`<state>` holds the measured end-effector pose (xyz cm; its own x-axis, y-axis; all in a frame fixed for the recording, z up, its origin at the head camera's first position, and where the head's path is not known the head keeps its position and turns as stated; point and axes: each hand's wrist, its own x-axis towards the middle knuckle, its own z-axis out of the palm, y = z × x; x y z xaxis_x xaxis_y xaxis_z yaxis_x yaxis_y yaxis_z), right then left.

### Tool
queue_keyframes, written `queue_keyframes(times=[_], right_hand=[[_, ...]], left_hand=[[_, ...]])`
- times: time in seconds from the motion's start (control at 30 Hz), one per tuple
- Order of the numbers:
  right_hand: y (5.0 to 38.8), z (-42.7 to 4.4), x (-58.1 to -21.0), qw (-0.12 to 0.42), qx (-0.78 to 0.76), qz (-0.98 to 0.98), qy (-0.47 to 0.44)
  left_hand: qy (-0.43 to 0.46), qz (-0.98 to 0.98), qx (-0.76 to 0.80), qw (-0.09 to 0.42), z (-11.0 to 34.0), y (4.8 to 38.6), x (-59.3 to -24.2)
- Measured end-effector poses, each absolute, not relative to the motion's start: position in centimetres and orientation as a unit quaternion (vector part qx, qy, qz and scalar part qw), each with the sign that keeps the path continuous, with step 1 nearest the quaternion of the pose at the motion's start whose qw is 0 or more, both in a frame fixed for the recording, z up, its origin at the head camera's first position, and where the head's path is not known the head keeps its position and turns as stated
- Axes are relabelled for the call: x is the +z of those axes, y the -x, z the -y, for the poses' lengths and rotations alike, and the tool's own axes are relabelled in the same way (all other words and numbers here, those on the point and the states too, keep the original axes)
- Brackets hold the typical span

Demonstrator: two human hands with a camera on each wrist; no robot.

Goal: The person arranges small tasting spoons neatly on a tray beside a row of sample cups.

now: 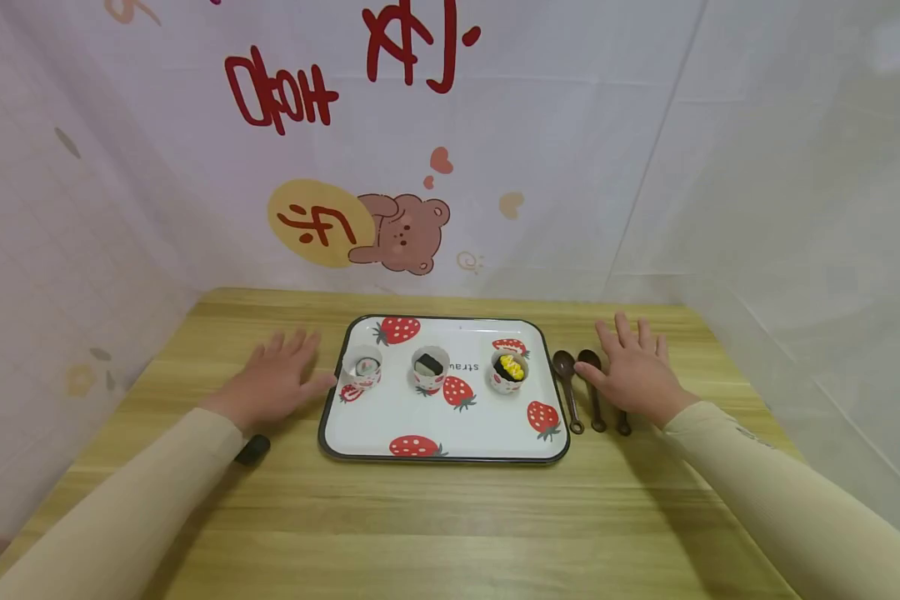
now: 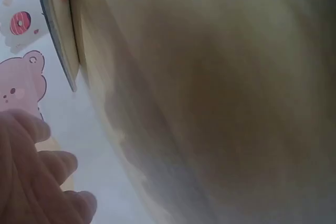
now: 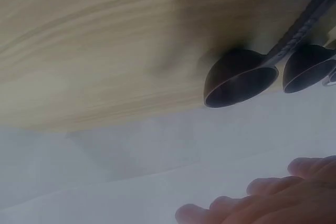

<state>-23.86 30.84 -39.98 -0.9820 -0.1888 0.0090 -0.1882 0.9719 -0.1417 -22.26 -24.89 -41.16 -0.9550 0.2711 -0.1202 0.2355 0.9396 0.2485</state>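
White, strawberry-printed rectangular tray (image 1: 367, 433), lettered "straw" upside down (a small round patterned cup (image 1: 429, 384) adjoins the lettering), lies between both hands. Left hand (image 1: 273, 385), fingers extended, holds nothing; right hand (image 1: 636, 373), likewise, hovers by dark-brown round-bowled spoons (image 1: 563, 364).

Behind the wooden table (image 1: 450, 533) hangs a white sheet (image 1: 555, 125) printed with a brown bear (image 1: 412, 233), a yellow circle (image 1: 321, 223), hearts (image 1: 441, 161) and red writing (image 1: 450, 46). Left of the table hangs a faintly patterned sheet (image 1: 67, 275); to its right, a plain pale one (image 1: 817, 208).
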Motion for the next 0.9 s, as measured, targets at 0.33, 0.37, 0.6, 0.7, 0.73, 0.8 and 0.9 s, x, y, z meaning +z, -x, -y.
queue_keyframes(times=[0.33,0.37,0.6,0.7,0.73,0.8,0.9], right_hand=[[23.4,-31.3,-40.1,0.001,-0.068,-0.992,0.109],[23.3,-31.3,-40.0,0.0,-0.068,-0.991,0.112],[22.6,-31.5,-39.8,-0.002,-0.077,-0.99,0.117],[22.5,-31.8,-40.0,-0.005,-0.073,-0.989,0.127],[22.4,-31.9,-40.0,-0.006,-0.071,-0.989,0.13],[22.2,-32.0,-40.1,-0.009,-0.065,-0.988,0.138],[22.0,-32.1,-40.1,-0.005,-0.063,-0.987,0.146]], left_hand=[[-0.15,-0.976,0.116,0.107,24.4,21.3,-41.2],[-0.152,-0.975,0.115,0.112,24.4,21.3,-41.3],[-0.151,-0.97,0.116,0.154,24.1,21.3,-41.7],[-0.148,-0.969,0.115,0.161,23.8,21.2,-41.5],[-0.147,-0.969,0.115,0.163,23.8,21.2,-41.5],[-0.142,-0.969,0.117,0.167,23.7,21.2,-41.5],[-0.135,-0.969,0.115,0.172,23.5,21.1,-41.5]])
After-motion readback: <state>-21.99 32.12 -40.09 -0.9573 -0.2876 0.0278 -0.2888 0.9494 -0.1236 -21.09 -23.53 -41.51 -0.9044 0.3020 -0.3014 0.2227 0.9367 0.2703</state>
